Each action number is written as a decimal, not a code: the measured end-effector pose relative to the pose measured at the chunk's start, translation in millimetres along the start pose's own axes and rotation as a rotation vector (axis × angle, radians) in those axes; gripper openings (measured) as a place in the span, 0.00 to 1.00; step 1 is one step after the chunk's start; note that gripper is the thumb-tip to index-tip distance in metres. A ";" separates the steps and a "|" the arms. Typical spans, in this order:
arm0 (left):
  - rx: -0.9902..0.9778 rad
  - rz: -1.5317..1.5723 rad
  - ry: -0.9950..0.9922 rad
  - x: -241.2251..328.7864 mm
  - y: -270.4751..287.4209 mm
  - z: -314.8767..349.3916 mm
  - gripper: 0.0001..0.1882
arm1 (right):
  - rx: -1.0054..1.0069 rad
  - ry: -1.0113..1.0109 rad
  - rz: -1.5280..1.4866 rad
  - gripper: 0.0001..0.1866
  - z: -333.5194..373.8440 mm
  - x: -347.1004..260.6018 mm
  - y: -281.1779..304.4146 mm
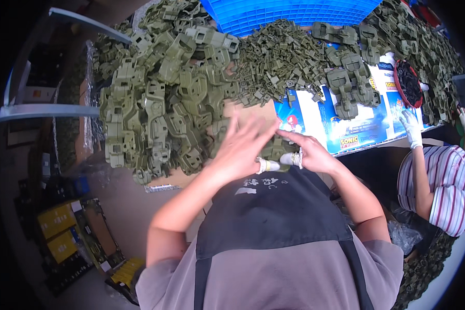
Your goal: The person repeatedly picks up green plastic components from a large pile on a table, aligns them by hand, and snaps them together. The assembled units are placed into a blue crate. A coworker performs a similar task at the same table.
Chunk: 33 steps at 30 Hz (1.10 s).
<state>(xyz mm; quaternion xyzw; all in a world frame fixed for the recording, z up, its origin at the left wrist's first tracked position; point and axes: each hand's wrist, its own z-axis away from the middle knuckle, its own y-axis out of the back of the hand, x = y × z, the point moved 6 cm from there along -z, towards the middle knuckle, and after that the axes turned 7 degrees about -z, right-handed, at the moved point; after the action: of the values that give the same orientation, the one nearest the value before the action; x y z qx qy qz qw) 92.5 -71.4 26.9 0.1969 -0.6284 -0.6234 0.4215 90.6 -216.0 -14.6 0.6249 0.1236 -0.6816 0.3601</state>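
Single view: left-hand fisheye, worn on the head — looking steeply down past the black cloth apron [274,217] at close range, over the white-thumbed left hand [243,145] and right hand [318,155]. Facing forward across the paper-covered table [323,121] — far limit, blue lattice-sided plastic crate [294,13].

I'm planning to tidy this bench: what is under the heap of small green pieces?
Brown cardboard shows along the front edge of the heap, and blue-and-white printed sheeting at its right front. Beneath the middle, everything is covered.
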 end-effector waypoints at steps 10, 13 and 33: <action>-0.230 0.396 0.011 -9.3 -83.5 -1.0 0.38 | -0.010 -0.120 0.001 0.27 9.2 58.4 -32.4; -0.315 0.388 0.034 -8.6 -86.4 -1.2 0.36 | -0.006 -0.137 -0.016 0.27 10.3 55.6 -33.8; -0.484 0.170 -0.019 -6.6 -57.5 -4.5 0.43 | 0.042 -0.194 -0.357 0.27 11.2 69.3 -28.1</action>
<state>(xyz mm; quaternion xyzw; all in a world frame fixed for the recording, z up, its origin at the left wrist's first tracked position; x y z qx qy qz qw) 83.7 -77.4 -30.2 0.0309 -0.4792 -0.7200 0.5011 66.8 -226.3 -85.6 0.5318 0.1828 -0.7941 0.2308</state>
